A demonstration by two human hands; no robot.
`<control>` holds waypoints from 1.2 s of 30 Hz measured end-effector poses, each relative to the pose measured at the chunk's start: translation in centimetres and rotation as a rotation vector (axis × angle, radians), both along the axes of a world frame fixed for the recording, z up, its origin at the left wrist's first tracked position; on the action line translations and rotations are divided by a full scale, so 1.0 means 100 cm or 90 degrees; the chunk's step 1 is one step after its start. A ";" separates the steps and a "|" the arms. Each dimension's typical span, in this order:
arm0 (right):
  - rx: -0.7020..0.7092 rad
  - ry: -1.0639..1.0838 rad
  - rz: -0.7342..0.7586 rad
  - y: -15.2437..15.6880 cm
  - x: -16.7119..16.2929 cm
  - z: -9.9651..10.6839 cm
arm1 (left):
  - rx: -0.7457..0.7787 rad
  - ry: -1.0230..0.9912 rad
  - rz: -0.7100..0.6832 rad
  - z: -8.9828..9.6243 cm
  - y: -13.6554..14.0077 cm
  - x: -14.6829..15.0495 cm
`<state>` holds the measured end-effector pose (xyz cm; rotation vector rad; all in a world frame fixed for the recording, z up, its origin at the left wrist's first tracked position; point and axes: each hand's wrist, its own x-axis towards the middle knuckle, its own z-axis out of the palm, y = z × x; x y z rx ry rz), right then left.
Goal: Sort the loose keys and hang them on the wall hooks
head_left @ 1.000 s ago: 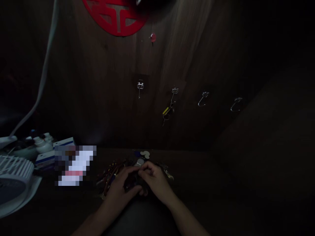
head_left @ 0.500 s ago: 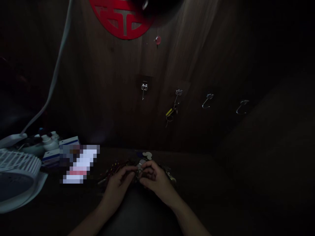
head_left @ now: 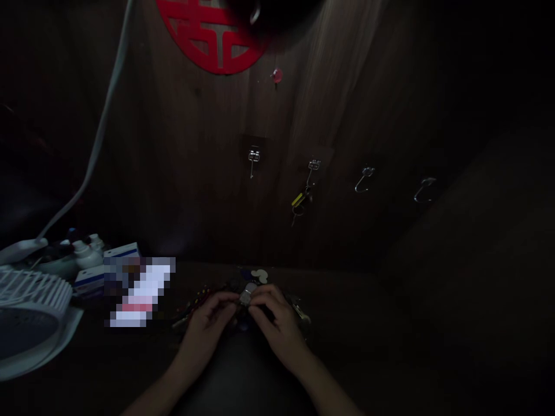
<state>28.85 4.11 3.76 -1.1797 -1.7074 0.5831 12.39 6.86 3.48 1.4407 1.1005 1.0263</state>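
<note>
My left hand (head_left: pixel 211 322) and my right hand (head_left: pixel 280 323) meet low in the middle of the view, thumbs and forefingers curled toward each other. Between the fingertips is a small pale flat piece (head_left: pixel 247 293) with a thin bright line across it; the dim light hides what kind of thing it is. Around and beneath the hands spreads a dark heap of small mixed items (head_left: pixel 197 300), some with red and yellow specks. Pale rounded discs (head_left: pixel 260 276) lie at its far side. A light-coloured slim item (head_left: pixel 302 315) shows beside my right hand.
Along the wooden back panel (head_left: pixel 208 190) are several metal hooks (head_left: pixel 254 156), one holding keys with a yellow tag (head_left: pixel 299 200). A red round ornament (head_left: pixel 219 49) hangs above. At left stand a white fan (head_left: pixel 34 312), a cable (head_left: pixel 102 124), white bottles (head_left: pixel 87 254) and boxes (head_left: pixel 89 278).
The fingers of my right hand have shifted slightly, with the thumb farther from the forefinger, and more of the pale piece shows. My left hand has barely moved.
</note>
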 end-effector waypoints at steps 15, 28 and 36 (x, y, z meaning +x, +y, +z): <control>-0.100 0.223 -0.112 -0.001 0.008 0.004 | 0.106 0.113 -0.083 -0.013 -0.005 -0.001; 0.014 0.277 -0.226 0.013 0.044 0.037 | 0.310 0.243 -0.231 -0.032 -0.004 -0.002; 0.115 0.280 -0.234 0.033 0.056 0.081 | 0.381 0.283 -0.268 -0.027 -0.005 -0.004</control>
